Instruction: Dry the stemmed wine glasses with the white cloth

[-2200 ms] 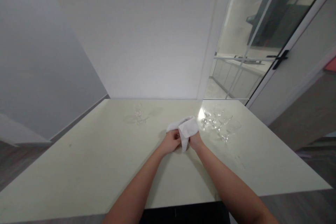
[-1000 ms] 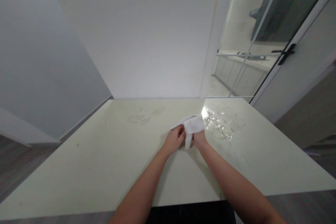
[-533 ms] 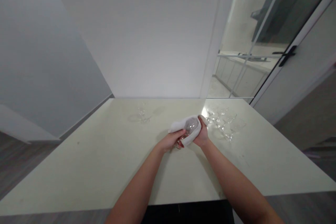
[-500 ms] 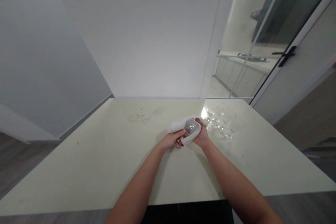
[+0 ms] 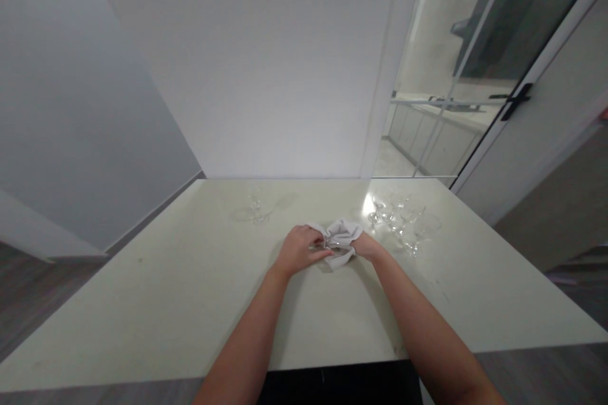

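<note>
Over the middle of the table, my left hand [image 5: 298, 250] grips a clear stemmed glass [image 5: 335, 248] at its foot end, thumb and fingers closed round it. The glass lies tilted on its side, its bowl towards the right. My right hand [image 5: 365, 245] holds a white cloth [image 5: 346, 231], which wraps the bowl; most of the right fingers are hidden in the folds. Just beyond my right hand, several clear stemmed glasses [image 5: 401, 221] stand in a cluster. One more clear glass [image 5: 257, 205] stands apart, at the back left.
The pale table [image 5: 166, 304] reaches a white door or panel [image 5: 285, 76] at the back. A glass-paned door with a black handle [image 5: 517, 100] is at the right, with a kitchen counter behind it. A grey wall [image 5: 95, 107] rises on the left.
The glass has turned from bowl up and tilted to lying more sideways. My left hand has shifted to its foot end, and the cloth is bunched closer round the bowl.
</note>
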A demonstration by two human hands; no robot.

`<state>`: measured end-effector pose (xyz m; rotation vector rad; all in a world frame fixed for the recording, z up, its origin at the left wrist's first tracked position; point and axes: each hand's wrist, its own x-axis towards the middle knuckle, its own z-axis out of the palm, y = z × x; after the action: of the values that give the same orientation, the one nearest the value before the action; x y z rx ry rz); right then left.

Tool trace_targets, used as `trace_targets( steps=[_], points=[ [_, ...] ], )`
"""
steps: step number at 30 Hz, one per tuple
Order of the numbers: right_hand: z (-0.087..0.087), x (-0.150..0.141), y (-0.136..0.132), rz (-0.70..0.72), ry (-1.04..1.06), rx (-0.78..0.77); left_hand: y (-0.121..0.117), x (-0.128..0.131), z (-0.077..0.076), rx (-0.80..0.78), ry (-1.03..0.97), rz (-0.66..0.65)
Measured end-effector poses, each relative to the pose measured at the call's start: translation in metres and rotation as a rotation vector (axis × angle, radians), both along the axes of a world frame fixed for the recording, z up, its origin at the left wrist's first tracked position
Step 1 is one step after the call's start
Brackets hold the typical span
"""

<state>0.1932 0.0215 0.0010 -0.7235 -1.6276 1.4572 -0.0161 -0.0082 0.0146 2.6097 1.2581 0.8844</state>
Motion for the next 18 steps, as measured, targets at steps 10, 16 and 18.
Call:
trace_targets(
  steps=[10, 16, 18],
  points=[
    [-0.021, -0.028, -0.008, -0.282, 0.18, -0.3, 0.0, 0.022, -0.009, 0.413, 0.011, 0.034],
    [-0.03, -0.016, 0.003, -0.376, -0.26, 0.242, 0.002, 0.014, -0.006, 0.241, 0.143, 0.049],
    [-0.029, -0.013, 0.002, -0.358, -0.476, 0.429, 0.0, 0.013, -0.005, 0.134, 0.176, 0.082]
  ],
)
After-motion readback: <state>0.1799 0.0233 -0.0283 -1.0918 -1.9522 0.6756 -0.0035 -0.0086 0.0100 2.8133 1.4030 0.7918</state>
